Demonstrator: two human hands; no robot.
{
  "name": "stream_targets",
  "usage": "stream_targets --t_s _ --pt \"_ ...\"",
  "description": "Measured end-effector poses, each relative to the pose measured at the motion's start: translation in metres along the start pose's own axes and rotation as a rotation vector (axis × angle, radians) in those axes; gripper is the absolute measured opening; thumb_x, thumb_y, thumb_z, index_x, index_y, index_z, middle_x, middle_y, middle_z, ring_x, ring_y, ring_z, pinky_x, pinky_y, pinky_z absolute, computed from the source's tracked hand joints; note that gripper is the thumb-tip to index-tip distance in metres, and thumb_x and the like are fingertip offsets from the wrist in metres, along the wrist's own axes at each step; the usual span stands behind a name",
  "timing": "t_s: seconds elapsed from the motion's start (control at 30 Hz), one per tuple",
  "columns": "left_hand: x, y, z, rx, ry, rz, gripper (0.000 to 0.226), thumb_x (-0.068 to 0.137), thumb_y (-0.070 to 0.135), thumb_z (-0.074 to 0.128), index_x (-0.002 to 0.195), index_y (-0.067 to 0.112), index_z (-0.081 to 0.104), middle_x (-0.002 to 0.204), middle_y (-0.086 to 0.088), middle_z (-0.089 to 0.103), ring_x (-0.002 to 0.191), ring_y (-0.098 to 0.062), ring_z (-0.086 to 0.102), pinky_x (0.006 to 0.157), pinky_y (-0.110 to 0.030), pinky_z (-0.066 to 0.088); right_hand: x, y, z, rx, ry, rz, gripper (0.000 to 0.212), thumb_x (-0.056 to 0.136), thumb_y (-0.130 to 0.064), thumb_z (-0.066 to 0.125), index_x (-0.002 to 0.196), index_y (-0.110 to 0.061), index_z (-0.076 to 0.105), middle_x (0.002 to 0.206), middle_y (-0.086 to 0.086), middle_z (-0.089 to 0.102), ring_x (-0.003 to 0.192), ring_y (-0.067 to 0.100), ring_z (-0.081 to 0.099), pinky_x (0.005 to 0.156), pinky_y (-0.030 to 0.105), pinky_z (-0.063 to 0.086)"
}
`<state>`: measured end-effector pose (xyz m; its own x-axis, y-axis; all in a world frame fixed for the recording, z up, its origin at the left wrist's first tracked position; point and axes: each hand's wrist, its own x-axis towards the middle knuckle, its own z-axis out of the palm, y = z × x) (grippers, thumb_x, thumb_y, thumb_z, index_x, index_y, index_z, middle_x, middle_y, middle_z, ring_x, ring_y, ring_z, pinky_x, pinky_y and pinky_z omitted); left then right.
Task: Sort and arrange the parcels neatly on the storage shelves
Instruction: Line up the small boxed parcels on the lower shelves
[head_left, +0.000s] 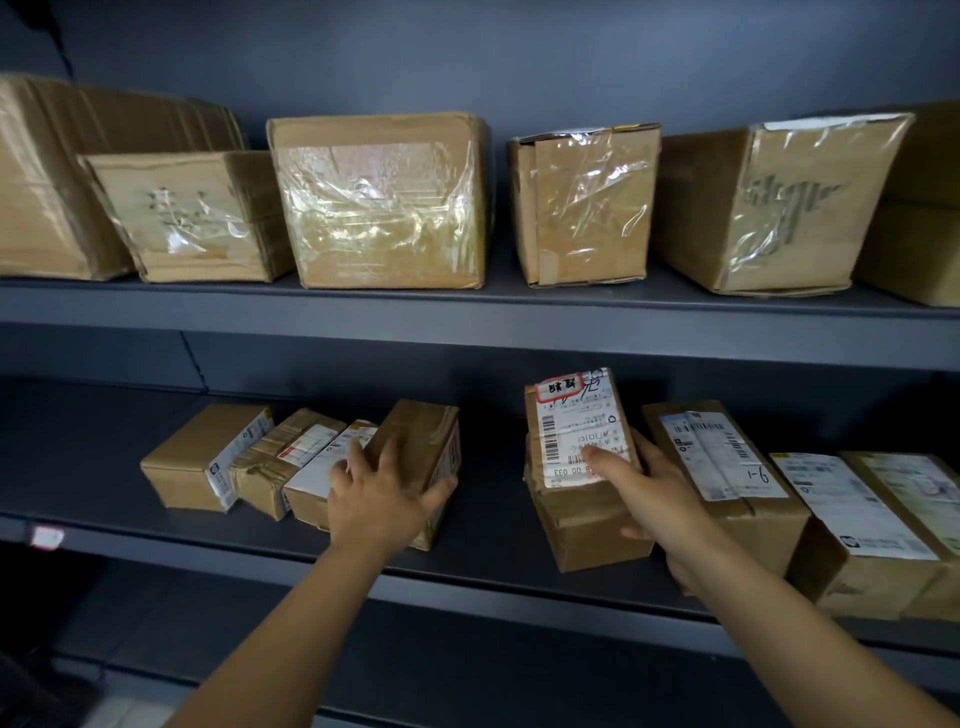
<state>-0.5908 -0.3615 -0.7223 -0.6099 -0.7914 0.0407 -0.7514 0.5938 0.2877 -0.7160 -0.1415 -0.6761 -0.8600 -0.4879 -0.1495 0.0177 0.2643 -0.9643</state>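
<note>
On the middle shelf (493, 525) my left hand (382, 499) grips a tall brown parcel (431, 441), palm against its left face and thumb around its front. To its left stand three small parcels (197, 457) in a tight row. My right hand (654, 499) holds a taped parcel with a white shipping label (576, 431), fingers over the label and right side. A labelled parcel marked "9-1" (722, 457) stands just right of it, followed by two more labelled parcels (857, 514).
The upper shelf (467, 306) carries several larger cardboard boxes (384, 202) side by side, some wrapped in clear tape. A gap lies between the two held parcels. A dark lower shelf (467, 665) shows below my arms. A small white tag (47, 536) sits on the shelf edge at left.
</note>
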Motion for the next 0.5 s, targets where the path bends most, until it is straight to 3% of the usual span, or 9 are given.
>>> stream_targets --t_s 0.17,0.27,0.33,0.5 --pt "0.001 -0.001 0.005 -0.134 0.147 -0.060 0.082 0.077 0.061 0.059 0.140 0.014 0.034 0.132 -0.017 0.044 0.120 -0.035 0.040 0.098 -0.042 0.038 0.003 0.009 0.000 -0.012 0.030 0.017 0.054 0.080 -0.053 0.063 0.130 -0.036 0.051 0.103 -0.015 0.062 0.091 0.005 0.058 0.080 0.032 0.050" --pt "-0.002 -0.007 -0.003 -0.694 0.013 -0.117 0.069 0.078 0.051 0.067 0.133 0.018 0.044 0.117 -0.005 0.058 0.106 -0.023 0.055 0.089 -0.037 0.046 0.006 0.013 -0.002 0.009 0.045 0.021 0.050 0.080 -0.052 0.063 0.125 -0.032 0.053 0.101 -0.014 0.063 0.089 0.006 0.059 0.078 0.032 0.050" --pt "-0.004 -0.013 -0.005 -1.017 -0.112 -0.141 0.061 0.074 0.049 0.072 0.125 0.022 0.053 0.110 0.000 0.065 0.100 -0.018 0.062 0.092 -0.037 0.048 0.008 0.016 -0.002 0.064 0.043 0.030 0.042 0.082 -0.050 0.063 0.119 -0.032 0.055 0.097 -0.013 0.063 0.088 0.006 0.058 0.079 0.033 0.049" --pt "-0.015 -0.027 0.002 -1.231 -0.246 -0.130 0.036 0.083 0.036 0.066 0.114 0.020 0.057 0.100 -0.005 0.073 0.099 -0.021 0.067 0.098 -0.041 0.046 0.010 0.027 -0.001 0.166 0.053 0.002 0.030 0.083 -0.048 0.063 0.110 -0.036 0.056 0.096 -0.013 0.065 0.088 0.005 0.059 0.073 0.029 0.047"
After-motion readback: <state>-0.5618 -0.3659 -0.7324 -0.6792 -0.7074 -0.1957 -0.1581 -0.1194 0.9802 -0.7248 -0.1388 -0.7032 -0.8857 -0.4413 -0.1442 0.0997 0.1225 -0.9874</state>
